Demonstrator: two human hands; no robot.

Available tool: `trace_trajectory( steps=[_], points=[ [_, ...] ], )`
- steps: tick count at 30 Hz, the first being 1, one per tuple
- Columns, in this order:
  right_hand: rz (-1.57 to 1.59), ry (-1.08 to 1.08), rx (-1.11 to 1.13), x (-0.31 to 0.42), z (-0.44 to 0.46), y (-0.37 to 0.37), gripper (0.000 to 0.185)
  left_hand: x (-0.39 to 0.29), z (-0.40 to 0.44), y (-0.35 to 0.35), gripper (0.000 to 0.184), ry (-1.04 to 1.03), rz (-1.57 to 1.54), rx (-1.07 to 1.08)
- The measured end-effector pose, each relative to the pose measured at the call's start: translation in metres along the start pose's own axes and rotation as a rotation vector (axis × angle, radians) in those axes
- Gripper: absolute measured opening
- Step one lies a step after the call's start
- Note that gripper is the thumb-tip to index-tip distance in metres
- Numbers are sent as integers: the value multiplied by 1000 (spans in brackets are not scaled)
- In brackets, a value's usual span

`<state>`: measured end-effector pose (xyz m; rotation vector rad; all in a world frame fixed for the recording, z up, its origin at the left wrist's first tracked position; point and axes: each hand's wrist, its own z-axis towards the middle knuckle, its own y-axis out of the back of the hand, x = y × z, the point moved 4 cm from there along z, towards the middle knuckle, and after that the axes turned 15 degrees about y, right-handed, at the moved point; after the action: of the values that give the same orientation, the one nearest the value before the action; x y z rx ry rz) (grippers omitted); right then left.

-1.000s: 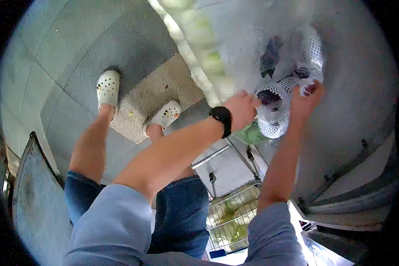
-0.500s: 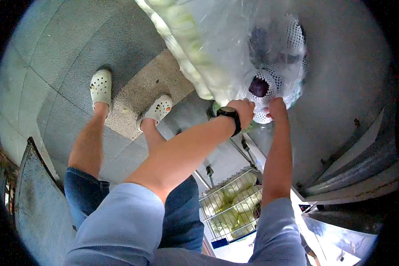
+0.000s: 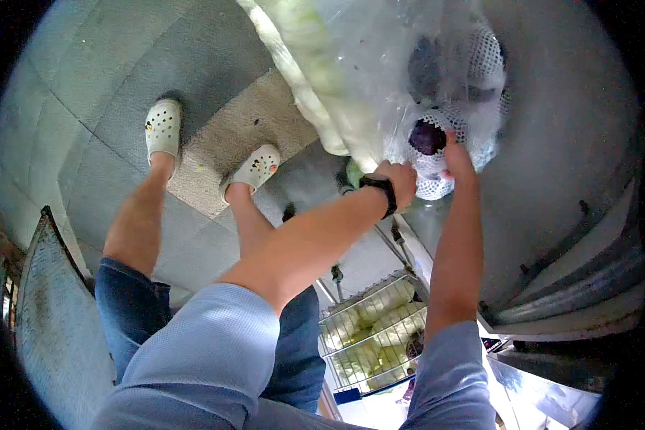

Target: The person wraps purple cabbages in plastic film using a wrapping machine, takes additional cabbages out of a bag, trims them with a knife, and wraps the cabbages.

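Head view: I have my left hand (image 3: pixel 400 185) clenched at the edge of a clear plastic bag (image 3: pixel 380 82); my right hand (image 3: pixel 460 163) curls against white foam netting (image 3: pixel 433 189), thumb beside the dark purple produce (image 3: pixel 428 136) inside, though I cannot tell whether it grasps.

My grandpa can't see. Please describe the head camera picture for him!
A left hand clutches clear plastic while the right hand touches dark produce in white netting. Below, pale green vegetables show behind wire bars; white clogs stand at left.
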<state>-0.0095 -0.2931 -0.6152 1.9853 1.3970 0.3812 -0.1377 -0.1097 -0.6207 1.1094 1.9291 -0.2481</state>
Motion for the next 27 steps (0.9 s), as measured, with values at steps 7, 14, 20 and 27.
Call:
trace_trajectory(
  steps=[7, 14, 20, 27],
  points=[
    [690, -109, 88, 20, -31, -13, 110, 41, 19, 23, 52, 320, -618, -6],
    [377, 140, -134, 27, -54, -2, 67, 50, 27, 48, 94, 201, -821, -417],
    [626, -152, 93, 8, -11, -11, 90, 50, 47, 35, 86, 274, -750, -260],
    [533, 365, -398, 27, -66, -17, 72, 58, 42, 25, 95, 194, -1406, -99]
  ],
)
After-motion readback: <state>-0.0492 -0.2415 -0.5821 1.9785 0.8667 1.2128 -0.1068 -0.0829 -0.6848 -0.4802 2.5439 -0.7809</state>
